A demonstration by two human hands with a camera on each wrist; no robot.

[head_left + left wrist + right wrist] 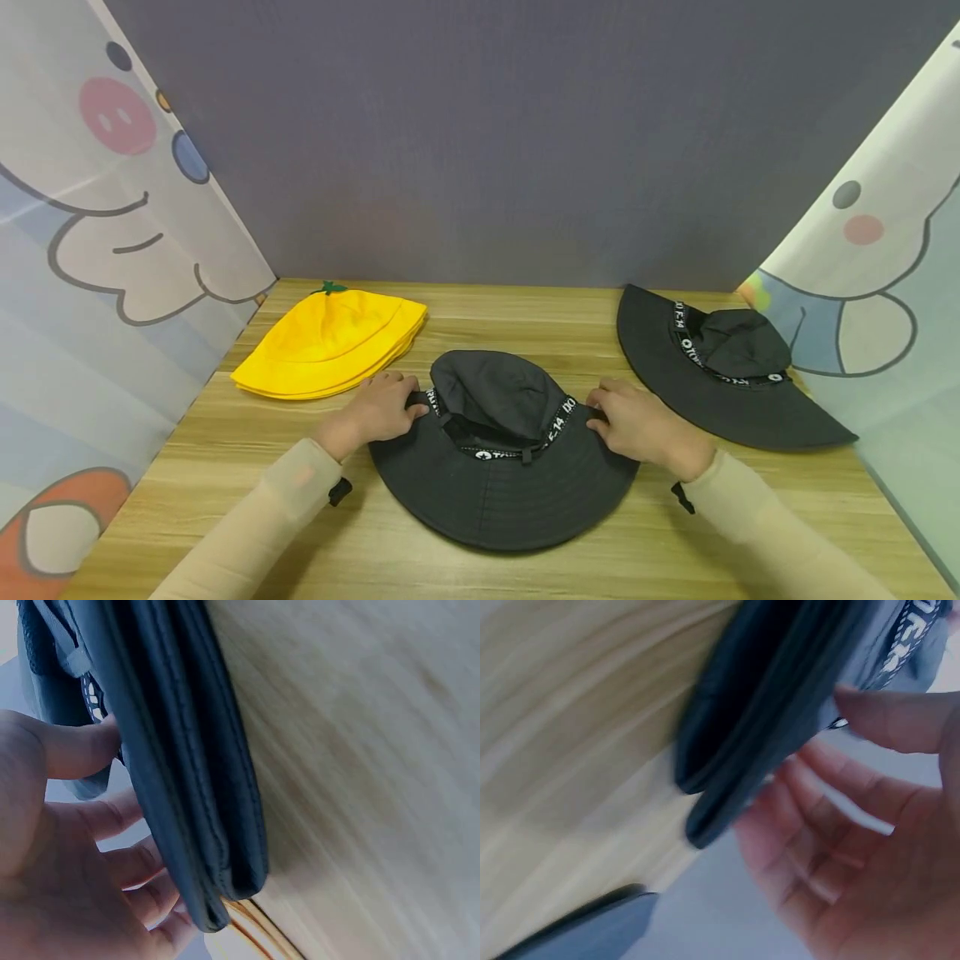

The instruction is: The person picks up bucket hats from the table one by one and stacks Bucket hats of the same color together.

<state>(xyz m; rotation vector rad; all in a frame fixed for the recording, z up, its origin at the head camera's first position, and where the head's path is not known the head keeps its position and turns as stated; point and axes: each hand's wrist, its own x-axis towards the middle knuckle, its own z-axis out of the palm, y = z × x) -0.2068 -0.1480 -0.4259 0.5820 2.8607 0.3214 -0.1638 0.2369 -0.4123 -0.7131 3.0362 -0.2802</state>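
Observation:
A black bucket hat (510,504) with a band of white lettering lies folded flat at the middle of the table, its crown pointing to the back and its wide brim toward me. My left hand (378,408) pinches the left end of the fold between thumb and fingers. At the opposite end, my right hand (637,423) grips the brim the same way. Both wrist views show the stacked brim layers (180,750) edge-on, close over the wood, with each thumb on the lettered side. The fingers behind the brim are partly hidden.
Yellow bucket hats (330,333) with a green leaf on top lie stacked and folded at the back left. Another folded black hat (720,367) sits at the back right. A grey panel (480,150) bounds the table (525,317) behind, and cartoon-printed cloths hang at both sides.

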